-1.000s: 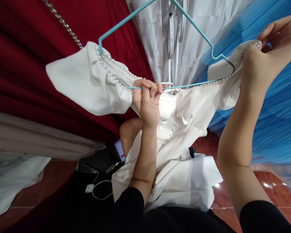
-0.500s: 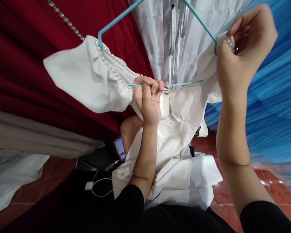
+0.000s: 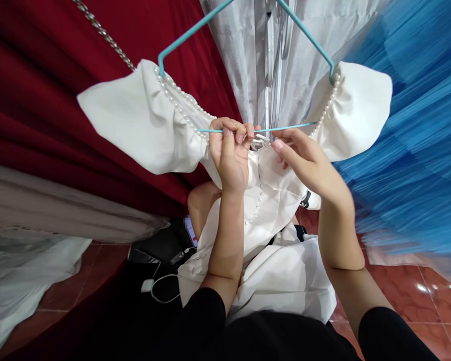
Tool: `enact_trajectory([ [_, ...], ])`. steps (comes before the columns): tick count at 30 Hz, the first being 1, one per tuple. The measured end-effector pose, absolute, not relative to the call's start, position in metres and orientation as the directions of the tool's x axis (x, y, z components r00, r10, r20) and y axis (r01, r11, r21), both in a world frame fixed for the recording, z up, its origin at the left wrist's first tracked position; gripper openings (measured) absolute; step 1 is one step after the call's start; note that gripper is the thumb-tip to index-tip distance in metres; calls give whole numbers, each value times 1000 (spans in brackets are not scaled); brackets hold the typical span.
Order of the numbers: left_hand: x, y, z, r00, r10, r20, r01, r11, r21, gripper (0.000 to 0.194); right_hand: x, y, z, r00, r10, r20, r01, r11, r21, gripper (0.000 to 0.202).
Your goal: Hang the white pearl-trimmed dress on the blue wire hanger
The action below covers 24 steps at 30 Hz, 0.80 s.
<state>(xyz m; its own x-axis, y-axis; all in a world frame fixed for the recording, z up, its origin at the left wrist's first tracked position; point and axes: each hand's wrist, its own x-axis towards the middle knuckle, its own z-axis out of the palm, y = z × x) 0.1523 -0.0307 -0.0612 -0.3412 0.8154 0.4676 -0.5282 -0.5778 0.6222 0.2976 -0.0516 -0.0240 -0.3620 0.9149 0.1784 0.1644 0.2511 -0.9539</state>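
Observation:
A white dress (image 3: 274, 200) with pearl-trimmed neckline and puffed sleeves hangs on a light blue hanger (image 3: 195, 30) in front of me. Its skirt lies bunched over my lap. My left hand (image 3: 231, 155) is closed around the hanger's thin lower bar, palm turned toward me. Beside it, my right hand (image 3: 304, 160) is at the middle of the neckline, thumb and forefinger close together on the dress edge just under the bar. Exactly what lies between those fingertips is partly hidden. The right puffed sleeve (image 3: 361, 110) stands out freely from the hanger's end.
Red curtain (image 3: 22, 90) hangs at left, with a bead chain (image 3: 105, 35) against it. Blue tulle (image 3: 406, 190) fills the right side, and white cloth (image 3: 229, 45) hangs behind. A phone (image 3: 190, 231) and a white cable (image 3: 165, 300) lie low at left. Red tiles (image 3: 409, 296) cover the floor.
My right hand has left the right shoulder's pearl edge and come down and left to the neckline's middle. The right sleeve now shows fully. My left hand keeps its grip.

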Motion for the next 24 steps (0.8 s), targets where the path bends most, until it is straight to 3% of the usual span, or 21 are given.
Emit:
enact_trajectory([
  [3,153,-31,-61,-345,808,478,-540,-587,603,13,276,-41,-35,-296,941,162,-170,115,-979,50],
  [6,151,-31,-62,-333,831,447,-521,-557,647,12,262,-28,-41,-263,953,150,-321,60,-945,55],
  [12,150,-29,-69,-340,840,423,-489,-542,683,15,243,1,-59,-64,987,145,-365,112,-924,46],
  [17,152,-31,-74,-305,854,422,-510,-520,685,17,251,0,-67,-121,969,215,-408,149,-901,26],
  [21,153,-38,-75,-267,895,358,-433,-443,785,22,266,1,-60,-132,954,269,-364,206,-908,22],
  [24,149,-51,-71,-75,962,262,-248,-272,930,34,268,5,-59,-111,953,281,-349,227,-909,21],
])
